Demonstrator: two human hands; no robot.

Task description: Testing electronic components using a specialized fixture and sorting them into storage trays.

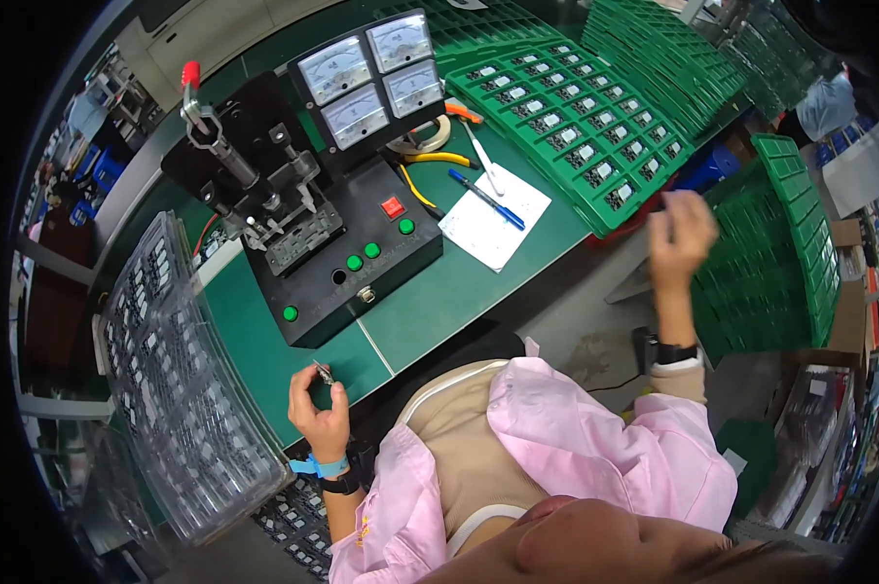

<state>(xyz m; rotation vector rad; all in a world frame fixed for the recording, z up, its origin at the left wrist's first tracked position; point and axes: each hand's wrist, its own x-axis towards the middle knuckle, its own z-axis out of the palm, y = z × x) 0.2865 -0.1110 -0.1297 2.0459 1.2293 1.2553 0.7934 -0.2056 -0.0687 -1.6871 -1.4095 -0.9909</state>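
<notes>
My left hand (319, 420) is closed at the near edge of the green bench, pinching a small metallic electronic part (324, 374) between thumb and fingers. Beyond it stands a black test fixture (362, 277) with green buttons, a red switch and a red-tipped toggle clamp (191, 80); no part can be made out in its metal nest (305, 241). My right hand (683, 241) hangs in the air off the right end of the bench, fingers loosely bent and apart, nothing visible in it. The nearest thing to it is a green tray (587, 216) holding several small parts in rows.
Clear plastic trays (182, 419) full of parts are stacked at the left. Four-dial meters (371, 78) rise behind the fixture. A blue pen (488, 201) lies on white paper (478, 243). More green trays (795, 243) stand at the right, others (654, 58) at the back.
</notes>
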